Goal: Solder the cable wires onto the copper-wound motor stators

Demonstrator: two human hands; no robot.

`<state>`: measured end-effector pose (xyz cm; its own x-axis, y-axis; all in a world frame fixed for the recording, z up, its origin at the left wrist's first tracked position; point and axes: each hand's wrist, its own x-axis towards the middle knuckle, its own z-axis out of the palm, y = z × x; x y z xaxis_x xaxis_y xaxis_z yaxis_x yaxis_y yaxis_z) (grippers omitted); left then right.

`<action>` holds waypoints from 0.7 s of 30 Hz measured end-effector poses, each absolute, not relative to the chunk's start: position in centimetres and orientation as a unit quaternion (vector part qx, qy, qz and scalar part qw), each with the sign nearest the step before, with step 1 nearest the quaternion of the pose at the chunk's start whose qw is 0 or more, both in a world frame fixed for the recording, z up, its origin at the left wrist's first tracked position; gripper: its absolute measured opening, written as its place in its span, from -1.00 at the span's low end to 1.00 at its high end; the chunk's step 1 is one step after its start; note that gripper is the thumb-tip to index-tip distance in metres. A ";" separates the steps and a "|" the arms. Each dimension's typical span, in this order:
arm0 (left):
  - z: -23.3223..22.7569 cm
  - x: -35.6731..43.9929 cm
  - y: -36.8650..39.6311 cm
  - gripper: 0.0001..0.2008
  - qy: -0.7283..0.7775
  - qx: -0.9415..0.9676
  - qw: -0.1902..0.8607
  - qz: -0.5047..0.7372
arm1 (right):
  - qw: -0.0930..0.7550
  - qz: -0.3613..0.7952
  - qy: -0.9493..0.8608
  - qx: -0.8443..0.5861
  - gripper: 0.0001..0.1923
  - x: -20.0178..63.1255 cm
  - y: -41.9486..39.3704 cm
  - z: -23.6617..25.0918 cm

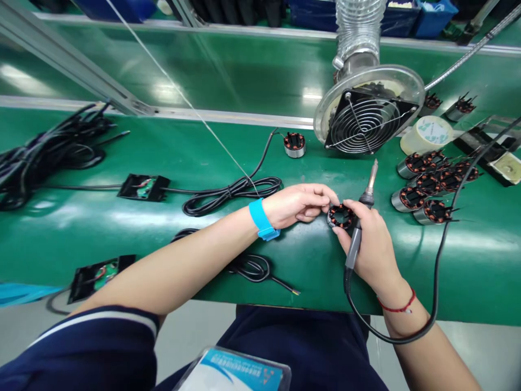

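Badge (238, 374) at our lap; our right hand (372, 247) grips the soldering iron (362, 217) in a closed fist, tip up. Left hand (299, 205) pinches 1 stator (341, 216) on the green counter (203, 163). We're positioning it, it seems; next, tilting the tip down needs care. Finished stators (431, 184) wait right.

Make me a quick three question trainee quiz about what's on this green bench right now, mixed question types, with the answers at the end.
1. True or false: the right hand holds the soldering iron with its tip pointing away from the person.
2. Multiple choice: the left hand touches A) the tape roll, B) the wound stator, C) the coiled black cable.
3. Fill in: the blue band sits on the ___ wrist.

Key: 1 true; 2 B; 3 left.
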<state>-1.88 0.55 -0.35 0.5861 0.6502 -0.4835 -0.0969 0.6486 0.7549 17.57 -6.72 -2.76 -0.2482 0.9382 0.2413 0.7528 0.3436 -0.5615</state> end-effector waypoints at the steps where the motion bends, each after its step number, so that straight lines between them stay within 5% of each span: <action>1: -0.3 -1.8 0.4 -0.88 0.400 0.352 0.814 0.231 | 0.276 0.168 -0.769 -0.551 -0.57 17.5 -6.7 -2.8; 6: 0.3 -1.6 -0.7 -0.56 0.417 0.408 0.793 0.173 | 0.283 0.165 -0.769 -0.549 -0.56 17.5 -6.7 -2.8; 13: -0.3 -2.5 -0.1 -0.86 0.387 0.481 0.777 0.123 | 0.292 0.167 -0.769 -0.544 -0.55 17.8 -6.7 -3.0; 21: 3.7 -4.1 -1.5 -0.84 0.401 0.797 0.452 0.003 | 0.304 0.214 -0.773 -0.514 -0.45 19.0 -6.5 -2.8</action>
